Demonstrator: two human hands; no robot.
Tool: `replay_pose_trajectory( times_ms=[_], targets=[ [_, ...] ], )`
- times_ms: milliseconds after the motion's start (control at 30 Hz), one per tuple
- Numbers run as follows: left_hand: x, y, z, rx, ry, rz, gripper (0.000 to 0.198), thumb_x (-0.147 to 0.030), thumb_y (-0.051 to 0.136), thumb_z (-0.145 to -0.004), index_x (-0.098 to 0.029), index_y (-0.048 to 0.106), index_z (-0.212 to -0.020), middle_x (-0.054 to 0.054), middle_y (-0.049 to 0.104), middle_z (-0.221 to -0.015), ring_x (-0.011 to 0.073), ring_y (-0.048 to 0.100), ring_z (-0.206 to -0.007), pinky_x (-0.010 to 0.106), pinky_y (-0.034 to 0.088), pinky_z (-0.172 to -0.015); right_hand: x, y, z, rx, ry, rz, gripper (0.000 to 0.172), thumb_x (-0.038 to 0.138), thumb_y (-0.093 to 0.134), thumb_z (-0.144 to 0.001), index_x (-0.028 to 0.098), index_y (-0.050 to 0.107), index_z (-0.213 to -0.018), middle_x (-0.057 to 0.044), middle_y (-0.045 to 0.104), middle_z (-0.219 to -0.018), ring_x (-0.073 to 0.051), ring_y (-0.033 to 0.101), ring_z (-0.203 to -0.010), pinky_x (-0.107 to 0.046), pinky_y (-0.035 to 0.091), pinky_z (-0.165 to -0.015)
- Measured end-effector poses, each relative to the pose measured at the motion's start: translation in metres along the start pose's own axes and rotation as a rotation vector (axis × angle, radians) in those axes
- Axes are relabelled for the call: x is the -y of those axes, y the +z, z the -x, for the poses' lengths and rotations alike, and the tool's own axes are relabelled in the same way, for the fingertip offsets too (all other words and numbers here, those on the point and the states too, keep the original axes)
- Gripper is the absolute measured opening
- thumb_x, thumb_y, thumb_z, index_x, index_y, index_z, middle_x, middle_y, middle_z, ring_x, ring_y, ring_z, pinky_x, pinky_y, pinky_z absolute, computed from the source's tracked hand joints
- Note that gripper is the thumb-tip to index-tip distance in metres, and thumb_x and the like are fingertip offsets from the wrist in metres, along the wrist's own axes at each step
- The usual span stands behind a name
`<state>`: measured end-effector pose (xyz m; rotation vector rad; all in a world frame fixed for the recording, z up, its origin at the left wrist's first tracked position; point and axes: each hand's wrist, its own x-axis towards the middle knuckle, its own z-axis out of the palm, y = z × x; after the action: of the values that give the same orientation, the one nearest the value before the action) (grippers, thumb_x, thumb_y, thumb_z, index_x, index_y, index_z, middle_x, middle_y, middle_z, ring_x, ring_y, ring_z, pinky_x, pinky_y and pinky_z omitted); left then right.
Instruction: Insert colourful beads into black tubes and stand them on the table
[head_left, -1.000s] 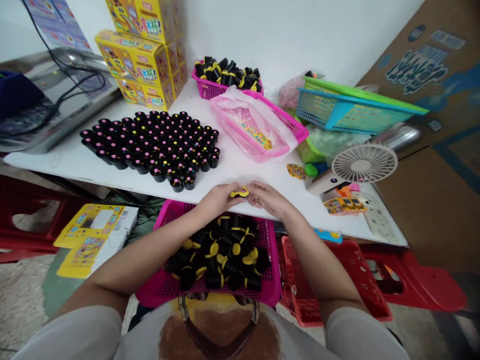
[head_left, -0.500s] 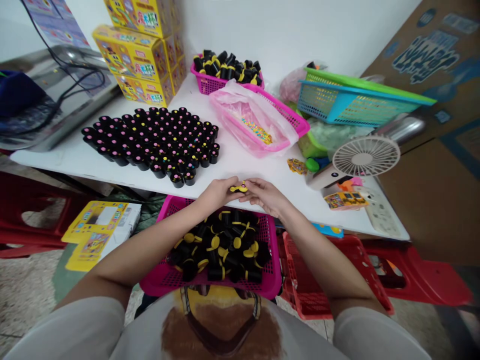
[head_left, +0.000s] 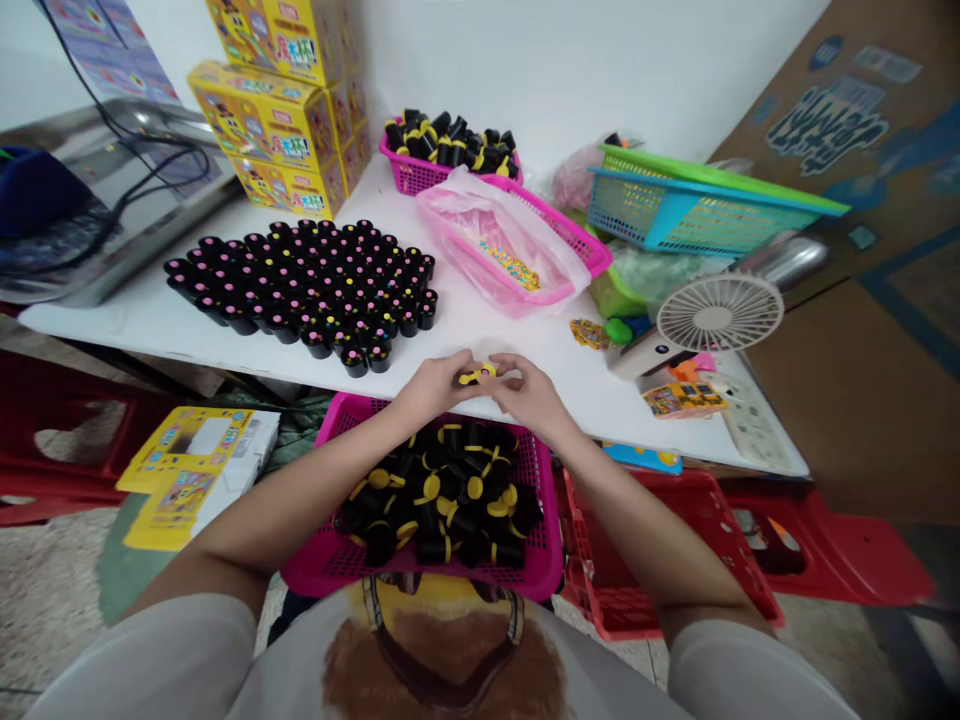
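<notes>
Near the table's front edge, my left hand (head_left: 439, 386) is closed around a small black container with a yellow flip cap (head_left: 472, 378), its cap swung open. A pink spot shows at its mouth; most of the body is hidden by my fingers. My right hand (head_left: 531, 396) curls in from the other side, thumb and bent fingers at the container's rim. Below my forearms, a magenta basket (head_left: 551, 520) holds many like containers, black with yellow caps. To the left on the table stand tightly packed black containers (head_left: 300, 285), upright, with pink or yellow pieces on top.
A pink basket lined with a plastic bag (head_left: 450, 215) holds small coloured beads (head_left: 514, 268). Behind it is another basket of black containers (head_left: 420, 178). Yellow boxes (head_left: 262, 120) are stacked at the back left. A handheld fan (head_left: 712, 315) and blue basket (head_left: 697, 215) stand right.
My right hand's fingers have lifted and arched more over the container, with the thumb shifted lower. My left hand keeps its hold. The view has shifted slightly.
</notes>
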<state>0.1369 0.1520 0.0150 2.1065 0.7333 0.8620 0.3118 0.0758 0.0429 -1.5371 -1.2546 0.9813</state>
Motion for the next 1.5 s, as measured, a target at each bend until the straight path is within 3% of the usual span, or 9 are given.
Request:
replay_pose_trajectory(
  times_ms=[200, 300, 467, 600, 700, 833, 1033, 1300, 1500],
  targets=[
    [-0.002, -0.002, 0.0, 0.004, -0.012, 0.017, 0.032, -0.025, 0.077, -0.085, -0.021, 0.047, -0.078, -0.002, 0.074, -0.084, 0.0139, 0.066, -0.077, 0.022, 0.049, -0.071, 0.0, 0.01, 0.008, -0.152, -0.316, 0.294, 0.04, 0.052, 0.083, -0.08, 0.018, 0.077, -0.101, -0.01, 0.068, -0.094, -0.022, 0.066, -0.08, -0.042, 0.058, -0.08],
    [0.0, -0.001, 0.0, 0.002, 0.003, 0.0, 0.04, -0.039, 0.083, -0.084, -0.021, 0.048, -0.08, -0.003, 0.071, -0.082, 0.0139, 0.064, -0.074, 0.023, 0.05, -0.072, -0.003, 0.007, 0.001, -0.112, -0.138, 0.094, 0.042, 0.056, 0.076, -0.085, 0.018, 0.078, -0.101, -0.006, 0.068, -0.085, -0.018, 0.062, -0.069, -0.038, 0.056, -0.073],
    [0.001, 0.0, 0.0, -0.006, -0.04, 0.005, 0.042, -0.037, 0.089, -0.08, -0.022, 0.056, -0.102, -0.006, 0.067, -0.081, 0.0141, 0.067, -0.076, 0.023, 0.05, -0.074, 0.0, 0.0, -0.011, 0.097, 0.262, -0.38, 0.047, 0.045, 0.095, -0.064, 0.018, 0.078, -0.099, -0.001, 0.071, -0.079, -0.011, 0.058, -0.062, -0.026, 0.053, -0.059],
    [-0.003, -0.001, 0.001, -0.004, -0.075, -0.005, 0.059, -0.028, 0.091, -0.076, -0.025, 0.056, -0.123, -0.009, 0.063, -0.079, 0.0137, 0.068, -0.076, 0.023, 0.051, -0.076, 0.007, -0.004, -0.016, 0.123, 0.354, -0.468, 0.032, 0.029, 0.098, -0.062, 0.02, 0.079, -0.087, -0.004, 0.078, -0.089, -0.014, 0.069, -0.078, -0.025, 0.061, -0.067],
    [-0.006, -0.002, 0.003, -0.001, -0.014, -0.044, 0.04, -0.026, 0.086, -0.081, -0.024, 0.061, -0.113, -0.006, 0.066, -0.084, 0.0143, 0.069, -0.08, 0.024, 0.052, -0.077, 0.009, -0.004, -0.016, 0.17, 0.357, -0.437, 0.03, 0.031, 0.096, -0.068, 0.02, 0.079, -0.09, -0.005, 0.079, -0.094, -0.015, 0.07, -0.08, -0.026, 0.063, -0.071],
    [-0.004, -0.003, 0.004, -0.014, -0.034, -0.015, 0.037, -0.025, 0.085, -0.079, -0.023, 0.06, -0.105, -0.006, 0.066, -0.079, 0.0144, 0.068, -0.076, 0.024, 0.051, -0.073, 0.006, 0.0, -0.009, 0.139, 0.137, -0.122, 0.039, 0.047, 0.089, -0.077, 0.02, 0.076, -0.103, -0.007, 0.075, -0.095, -0.018, 0.07, -0.075, -0.035, 0.064, -0.071],
    [0.0, 0.001, 0.001, -0.056, -0.137, 0.035, 0.059, -0.016, 0.082, -0.072, -0.023, 0.045, -0.118, -0.01, 0.062, -0.074, 0.0142, 0.068, -0.067, 0.022, 0.05, -0.067, -0.004, 0.012, 0.004, -0.099, -0.378, 0.407, 0.024, 0.035, 0.076, -0.087, 0.02, 0.075, -0.106, -0.008, 0.067, -0.097, -0.02, 0.065, -0.075, -0.04, 0.06, -0.081],
    [0.004, 0.013, -0.003, -0.119, -0.061, -0.012, 0.056, -0.012, 0.072, -0.077, -0.02, 0.042, -0.123, -0.007, 0.064, -0.071, 0.0156, 0.068, -0.065, 0.023, 0.046, -0.063, -0.009, 0.022, -0.005, -0.144, -0.481, 0.551, 0.024, 0.022, 0.063, -0.084, 0.02, 0.072, -0.107, -0.01, 0.066, -0.096, -0.025, 0.066, -0.084, -0.04, 0.058, -0.082],
    [0.003, 0.006, -0.006, -0.04, -0.051, 0.062, 0.067, -0.017, 0.081, -0.073, -0.022, 0.042, -0.127, -0.005, 0.069, -0.08, 0.0177, 0.073, -0.074, 0.024, 0.051, -0.069, 0.001, -0.009, -0.018, 0.154, -0.381, 0.434, 0.043, 0.025, 0.073, -0.079, 0.023, 0.07, -0.122, -0.005, 0.072, -0.098, -0.022, 0.07, -0.084, -0.04, 0.061, -0.085]
  ],
)
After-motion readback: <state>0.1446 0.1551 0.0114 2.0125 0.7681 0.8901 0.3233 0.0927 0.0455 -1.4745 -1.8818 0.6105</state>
